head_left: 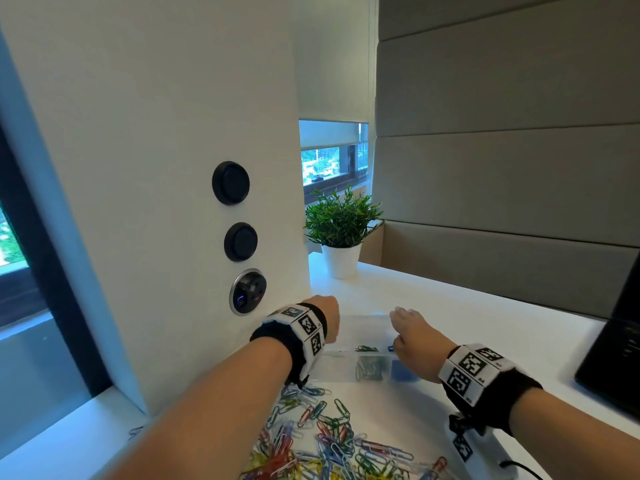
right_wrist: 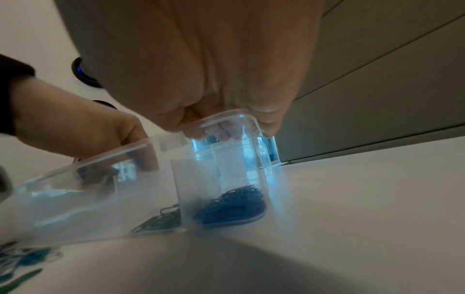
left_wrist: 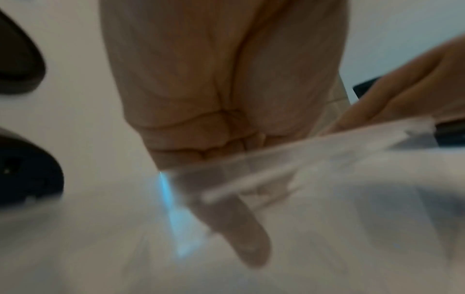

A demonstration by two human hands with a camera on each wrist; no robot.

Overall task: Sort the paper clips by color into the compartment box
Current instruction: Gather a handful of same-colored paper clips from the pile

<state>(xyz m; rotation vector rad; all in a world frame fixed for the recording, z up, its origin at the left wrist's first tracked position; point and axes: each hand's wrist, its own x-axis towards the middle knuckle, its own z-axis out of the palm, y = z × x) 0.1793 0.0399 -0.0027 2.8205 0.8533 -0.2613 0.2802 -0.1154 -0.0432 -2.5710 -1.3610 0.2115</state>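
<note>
Landmark: clear plastic compartment box [head_left: 349,370], on the white desk [head_left: 467,306].
Left hand [head_left: 325,315]: at the box's left end.
Right hand [head_left: 412,336]: at the box's right end, fingers [right_wrist: 221,131] over its rim.
Blue paper clips [right_wrist: 234,208]: in the box's right end compartment.
Green paper clips [head_left: 370,368]: in the compartment just left of those.
Loose mixed-colour paper clip pile [head_left: 329,441]: on the desk before the box.
Green potted plant in a white pot [head_left: 341,233]: behind the box.
Black device [head_left: 616,341]: right of the box.

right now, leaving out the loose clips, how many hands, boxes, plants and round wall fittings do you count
hands, left and right: 2
compartment box: 1
potted plant: 1
round wall fittings: 3
total: 7
</note>
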